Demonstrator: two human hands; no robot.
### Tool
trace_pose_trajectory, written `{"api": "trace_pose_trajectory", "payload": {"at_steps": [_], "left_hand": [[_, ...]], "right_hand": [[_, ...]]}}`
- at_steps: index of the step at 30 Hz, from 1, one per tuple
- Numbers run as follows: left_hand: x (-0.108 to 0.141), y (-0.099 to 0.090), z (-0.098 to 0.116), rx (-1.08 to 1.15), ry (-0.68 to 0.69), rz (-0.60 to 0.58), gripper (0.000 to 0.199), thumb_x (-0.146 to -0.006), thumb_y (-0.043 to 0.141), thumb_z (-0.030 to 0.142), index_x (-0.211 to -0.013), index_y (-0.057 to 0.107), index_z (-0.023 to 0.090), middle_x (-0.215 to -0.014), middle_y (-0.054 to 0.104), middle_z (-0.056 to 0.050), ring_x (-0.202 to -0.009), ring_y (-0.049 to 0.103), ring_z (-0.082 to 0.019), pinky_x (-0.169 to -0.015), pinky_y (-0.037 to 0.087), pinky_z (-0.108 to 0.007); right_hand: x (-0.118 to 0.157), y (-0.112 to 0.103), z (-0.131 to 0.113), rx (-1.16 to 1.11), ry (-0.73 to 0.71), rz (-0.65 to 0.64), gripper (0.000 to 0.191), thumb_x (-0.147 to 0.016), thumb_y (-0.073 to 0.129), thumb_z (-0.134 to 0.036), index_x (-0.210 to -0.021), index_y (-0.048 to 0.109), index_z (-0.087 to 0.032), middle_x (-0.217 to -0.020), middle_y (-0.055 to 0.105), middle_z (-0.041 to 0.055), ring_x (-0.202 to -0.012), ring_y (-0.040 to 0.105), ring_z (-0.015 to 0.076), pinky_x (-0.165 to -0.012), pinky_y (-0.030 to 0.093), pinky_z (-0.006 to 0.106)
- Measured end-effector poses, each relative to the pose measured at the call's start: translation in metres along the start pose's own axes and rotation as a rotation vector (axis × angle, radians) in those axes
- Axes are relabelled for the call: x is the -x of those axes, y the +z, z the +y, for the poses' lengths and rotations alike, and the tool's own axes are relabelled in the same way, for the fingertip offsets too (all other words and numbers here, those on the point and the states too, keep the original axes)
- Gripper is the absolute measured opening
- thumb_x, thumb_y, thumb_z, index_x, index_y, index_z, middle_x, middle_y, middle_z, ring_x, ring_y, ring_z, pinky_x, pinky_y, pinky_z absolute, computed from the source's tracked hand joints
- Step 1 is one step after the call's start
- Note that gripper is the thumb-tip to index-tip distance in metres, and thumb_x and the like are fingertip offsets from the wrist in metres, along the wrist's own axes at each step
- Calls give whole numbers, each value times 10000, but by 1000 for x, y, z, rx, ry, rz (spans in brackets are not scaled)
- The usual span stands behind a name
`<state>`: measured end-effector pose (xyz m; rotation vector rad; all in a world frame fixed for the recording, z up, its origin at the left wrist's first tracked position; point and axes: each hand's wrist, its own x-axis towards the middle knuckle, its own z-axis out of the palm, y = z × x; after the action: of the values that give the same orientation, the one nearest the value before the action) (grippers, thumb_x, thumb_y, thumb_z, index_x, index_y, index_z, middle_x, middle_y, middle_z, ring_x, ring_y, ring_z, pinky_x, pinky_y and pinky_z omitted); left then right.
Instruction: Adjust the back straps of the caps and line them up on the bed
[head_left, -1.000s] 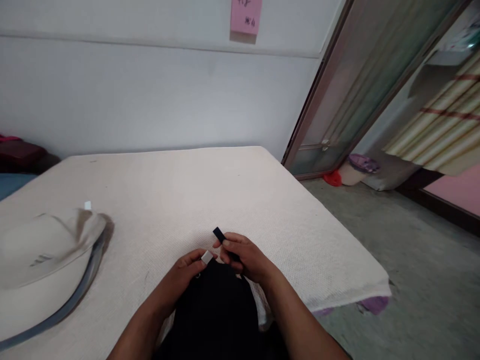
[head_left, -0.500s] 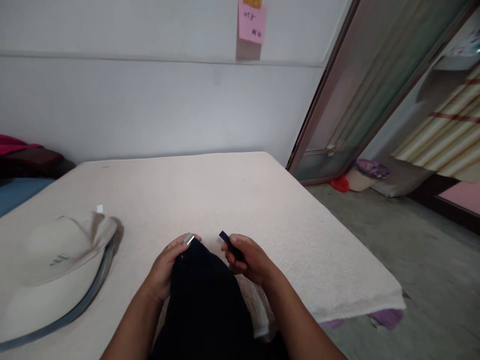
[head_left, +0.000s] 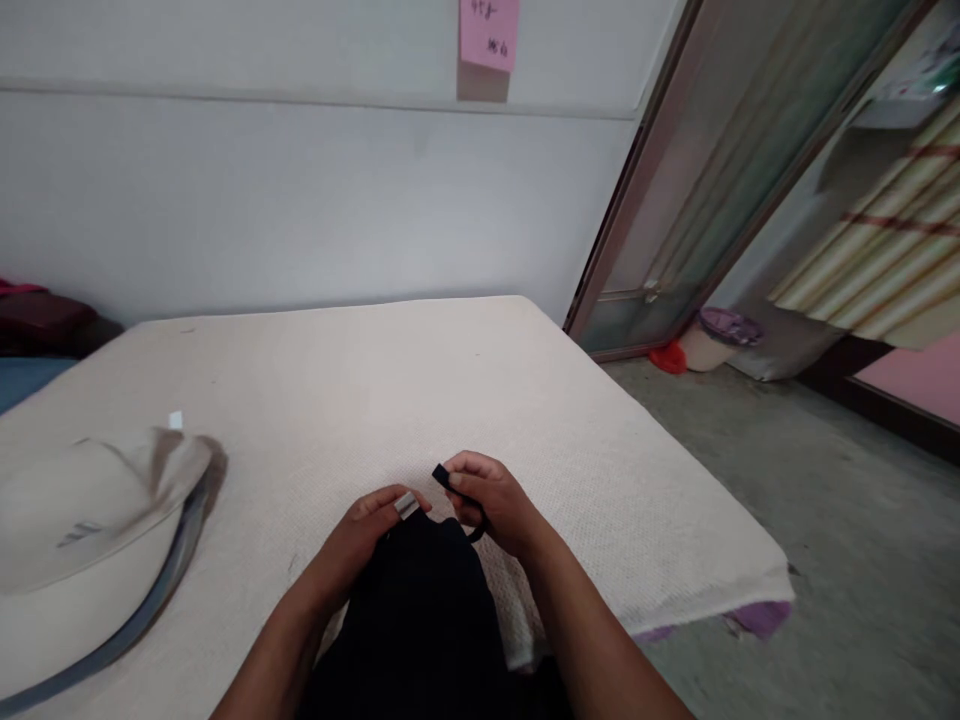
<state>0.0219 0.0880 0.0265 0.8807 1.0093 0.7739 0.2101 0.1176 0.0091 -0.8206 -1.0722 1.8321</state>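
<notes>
My left hand (head_left: 367,530) is closed, its thumb and fingers pinching a small silver metal buckle (head_left: 406,505) at the top edge of a black cloth piece (head_left: 420,610). That cloth runs down between my forearms to the bottom of the view; its full shape is hidden. Just to the right, my right hand (head_left: 491,495) grips a narrow dark strap (head_left: 441,476) whose flat end pokes out past the thumb towards the left. A loop of the strap hangs below the fingers near the cloth. A small gap lies between strap end and buckle.
A beige wide-brimmed hat (head_left: 112,540) lies at the left on the cream-covered bed (head_left: 360,380). Behind stands a white wall panel with a pink note (head_left: 489,35). On the floor to the right are a waste bin (head_left: 709,345) and a red bag (head_left: 667,357).
My left hand with the buckle has moved right and slightly down, nearer the strap. My right hand has shifted its hold, and a strap loop now shows below it. The view has shifted slightly.
</notes>
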Motion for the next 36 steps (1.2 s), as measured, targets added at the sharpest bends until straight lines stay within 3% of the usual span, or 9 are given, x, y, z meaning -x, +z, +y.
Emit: {"api": "trace_pose_trajectory", "payload": {"at_steps": [11,23,32,36], "left_hand": [[-1,-6,-7,-4,-31,-15,252,-778,640,346,-980,680,201,-682,649,6,-531,529,-89,-510,342,-193],[0,-9,-9,-3,-68,-56,183,-781,633,352,-808,657,172,-602,590,29,-478,460,-58,-480,304,-169],[4,-9,-9,-79,-101,-144,257,-776,615,391,-860,685,158,-651,618,-10,-497,460,-78,-491,308,-195],[6,-6,-8,-65,-134,-132,241,-770,626,385,-815,682,155,-587,590,6,-458,428,-66,-453,281,-182]], "right_hand": [[1,8,1,218,28,-50,146,-766,610,-286,-739,593,-144,-522,444,-58,-422,327,38,-400,214,176],[4,-1,1,77,160,-215,119,-761,629,-260,-764,574,-154,-477,412,-81,-382,291,32,-360,187,168],[5,-9,2,32,220,-356,138,-766,624,-255,-833,601,-136,-555,463,-57,-391,294,28,-359,172,172],[7,-10,0,10,240,-361,128,-762,624,-246,-823,591,-139,-537,445,-65,-388,271,28,-364,161,172]]}}
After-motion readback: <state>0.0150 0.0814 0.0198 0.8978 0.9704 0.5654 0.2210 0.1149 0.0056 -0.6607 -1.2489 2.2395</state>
